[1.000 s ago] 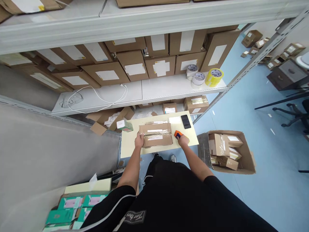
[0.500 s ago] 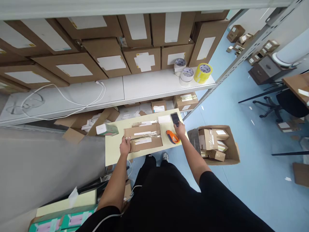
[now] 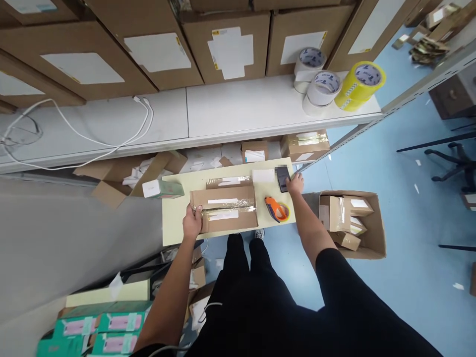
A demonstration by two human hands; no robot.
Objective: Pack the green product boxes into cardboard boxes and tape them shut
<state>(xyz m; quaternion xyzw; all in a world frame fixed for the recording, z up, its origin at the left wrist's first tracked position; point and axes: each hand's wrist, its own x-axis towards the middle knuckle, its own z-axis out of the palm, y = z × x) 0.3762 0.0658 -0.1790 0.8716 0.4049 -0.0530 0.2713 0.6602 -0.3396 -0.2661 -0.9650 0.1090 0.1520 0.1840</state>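
My left hand (image 3: 192, 221) is closed on the left end of a flat cardboard box (image 3: 245, 195), which lies on a small cream table (image 3: 171, 218). Clear tape and white labels run along the box. At the table's right edge, my right hand (image 3: 295, 184) grips the right side of a dark phone (image 3: 283, 179), which lies flat. A white paper (image 3: 264, 176) sits left of the phone. Below it rests an orange tape dispenser (image 3: 274, 208) with a yellow roll. Behind the held box is a narrower taped box (image 3: 213, 182). A green-and-white carton (image 3: 167, 189) stands at the table's left.
Above the table runs a white shelf (image 3: 230, 119) with large cartons (image 3: 256, 47), clear tape rolls (image 3: 323, 89), yellow tape (image 3: 359, 87) and a white cable (image 3: 92, 141). An open carton (image 3: 375, 223) of small boxes stands on the floor at right. Green boxes (image 3: 122, 322) lie lower left.
My view has moved closer to the shelf. My right hand has shifted from the phone's lower end to its right side. My left hand stays at the box's left end.
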